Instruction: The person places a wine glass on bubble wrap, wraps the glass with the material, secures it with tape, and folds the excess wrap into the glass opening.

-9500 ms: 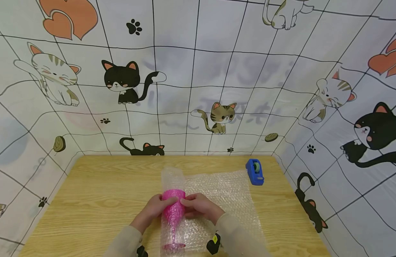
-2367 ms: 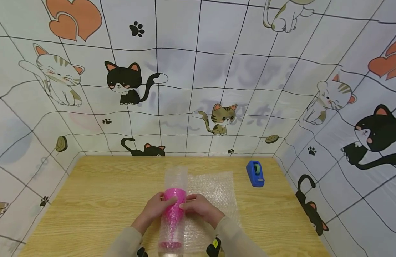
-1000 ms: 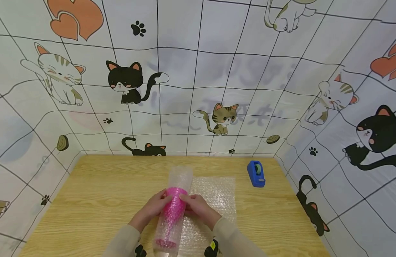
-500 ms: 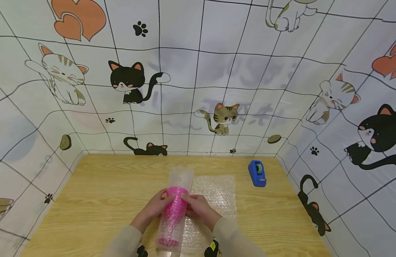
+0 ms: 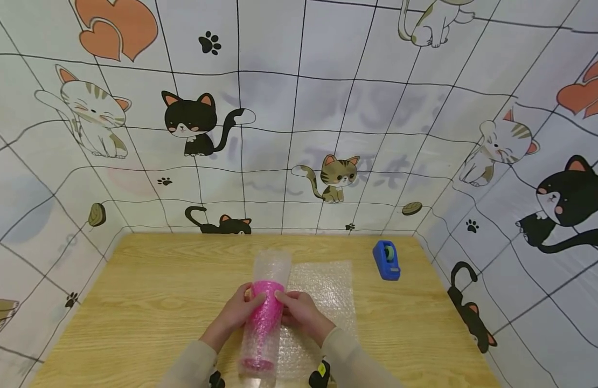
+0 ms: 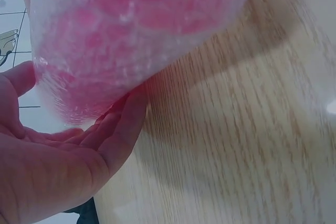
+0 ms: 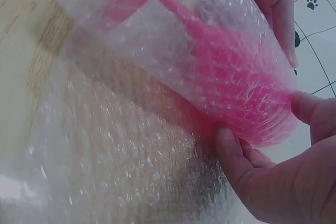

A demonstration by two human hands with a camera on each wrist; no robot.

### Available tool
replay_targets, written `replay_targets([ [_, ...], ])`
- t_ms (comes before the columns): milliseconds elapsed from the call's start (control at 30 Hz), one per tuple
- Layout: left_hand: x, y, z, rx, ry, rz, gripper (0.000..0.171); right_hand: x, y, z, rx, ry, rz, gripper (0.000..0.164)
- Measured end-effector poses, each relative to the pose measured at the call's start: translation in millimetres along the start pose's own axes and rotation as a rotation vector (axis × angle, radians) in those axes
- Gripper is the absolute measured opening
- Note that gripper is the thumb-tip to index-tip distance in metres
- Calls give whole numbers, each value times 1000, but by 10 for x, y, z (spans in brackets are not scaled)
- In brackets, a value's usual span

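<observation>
A pink goblet (image 5: 266, 315) lies rolled in clear bubble wrap (image 5: 272, 263), its base towards the person. Its stem and bowl show through the layers in the right wrist view. The left hand (image 5: 233, 313) holds the roll from the left, thumb on top; in the left wrist view its fingers (image 6: 125, 129) curl under the wrapped bowl. From the right, the right hand (image 5: 305, 315) grips the roll at the same height, thumb over it and fingers (image 7: 233, 153) beneath. The unrolled part of the bubble wrap lies flat to the right, partly under the right forearm.
A blue tape dispenser (image 5: 386, 261) with a tape roll stands at the back right of the wooden table (image 5: 168, 285). A white cloth (image 5: 275, 43) printed with cats and grid lines hangs behind and on both sides.
Since the earliest frame, the goblet has gained layers of bubble wrap and the flat part has shortened from the right. Over the last second the roll has straightened slightly; both hands keep holding it.
</observation>
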State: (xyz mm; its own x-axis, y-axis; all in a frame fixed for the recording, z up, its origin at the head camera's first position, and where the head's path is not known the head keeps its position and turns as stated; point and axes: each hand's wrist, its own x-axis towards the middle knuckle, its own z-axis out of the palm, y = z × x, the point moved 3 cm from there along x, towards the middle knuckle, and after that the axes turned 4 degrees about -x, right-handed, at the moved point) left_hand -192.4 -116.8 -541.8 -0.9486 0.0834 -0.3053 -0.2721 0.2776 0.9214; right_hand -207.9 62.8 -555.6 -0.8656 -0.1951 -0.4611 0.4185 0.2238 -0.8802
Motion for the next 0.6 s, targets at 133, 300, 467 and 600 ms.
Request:
replay_targets([
  [133, 10, -8, 21, 16, -7, -19, 78, -6, 4, -29, -17, 19, 4, 67],
  [300, 17, -10, 21, 35, -18, -20, 73, -2, -25, -24, -24, 10, -20, 62],
  [467, 5, -5, 27, 28, -22, -31, 75, -11, -54, -32, -32, 4, -42, 58],
  [600, 6, -10, 50, 22, -32, -27, 74, -16, -69, -32, -78, -18, -63, 57],
])
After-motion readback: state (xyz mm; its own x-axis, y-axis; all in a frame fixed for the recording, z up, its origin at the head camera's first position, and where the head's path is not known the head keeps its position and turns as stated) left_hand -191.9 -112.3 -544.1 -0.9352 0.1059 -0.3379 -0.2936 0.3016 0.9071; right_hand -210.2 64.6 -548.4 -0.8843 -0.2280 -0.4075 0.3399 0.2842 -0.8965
